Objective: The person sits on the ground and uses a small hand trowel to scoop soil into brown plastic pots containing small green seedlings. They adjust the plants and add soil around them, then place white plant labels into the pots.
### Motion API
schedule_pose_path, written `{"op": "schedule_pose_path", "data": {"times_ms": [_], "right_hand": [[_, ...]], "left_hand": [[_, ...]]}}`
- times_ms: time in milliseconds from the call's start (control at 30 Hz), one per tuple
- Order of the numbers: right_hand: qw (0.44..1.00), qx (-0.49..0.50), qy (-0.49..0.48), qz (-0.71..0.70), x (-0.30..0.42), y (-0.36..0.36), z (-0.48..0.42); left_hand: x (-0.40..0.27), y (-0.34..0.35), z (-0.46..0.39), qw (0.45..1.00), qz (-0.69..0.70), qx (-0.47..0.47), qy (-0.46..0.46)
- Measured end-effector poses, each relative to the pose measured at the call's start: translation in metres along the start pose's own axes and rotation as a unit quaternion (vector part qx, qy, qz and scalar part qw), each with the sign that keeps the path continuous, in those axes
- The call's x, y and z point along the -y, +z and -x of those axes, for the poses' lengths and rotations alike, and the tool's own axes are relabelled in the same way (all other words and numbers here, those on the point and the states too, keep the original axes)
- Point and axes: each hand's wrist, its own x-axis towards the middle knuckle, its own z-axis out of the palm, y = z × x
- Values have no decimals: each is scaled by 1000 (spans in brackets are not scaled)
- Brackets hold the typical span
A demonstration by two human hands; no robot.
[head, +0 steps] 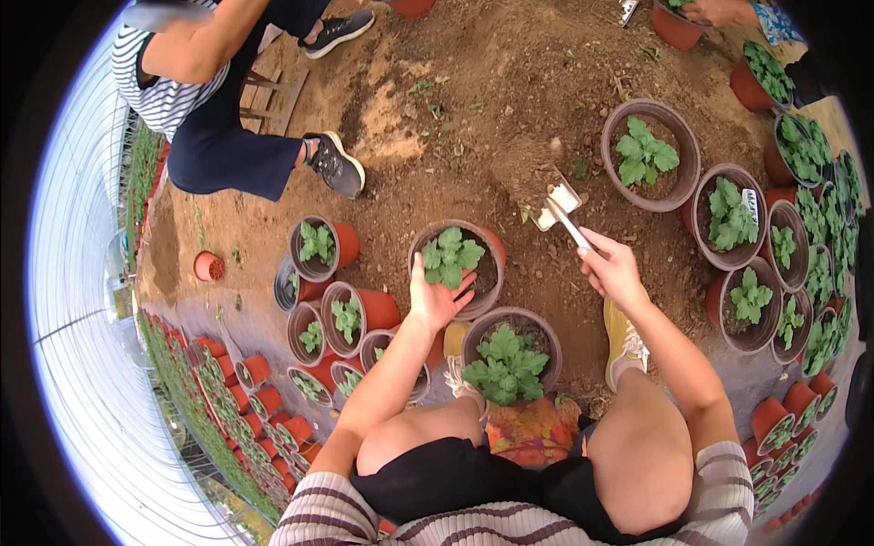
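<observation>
My left hand point(439, 298), palm up with fingers spread, is against the leaves of a young leafy plant point(452, 258). That plant grows in a reddish-brown plastic pot point(497, 267) standing on the soil. In my right hand point(614, 267) is the pale handle of a small hand trowel point(564, 205). Its blade is at the edge of a mound of loose soil point(522, 167), and dirt partly hides it. Between my feet, close to me, stands another pot point(555, 348) with a larger leafy plant point(509, 365).
Potted seedlings cluster to the left point(347, 317) and right point(751, 293). A wide pot point(651, 155) stands beyond the trowel. One small pot point(208, 266) lies tipped over. A seated co-worker point(232, 153) is at upper left; another person's hand point(720, 12) touches a pot at upper right.
</observation>
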Motion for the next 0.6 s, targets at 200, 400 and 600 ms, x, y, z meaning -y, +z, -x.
{"op": "schedule_pose_path", "data": {"times_ms": [200,400,600], "right_hand": [[987,91,9,133,63,-27,82],[918,288,20,273,112,-5,84],[826,411,169,348,128,34,42]], "left_hand": [[-8,3,-3,998,49,41,8],[-23,16,10,999,38,24,29],[-25,31,7,997,7,69,18]]}}
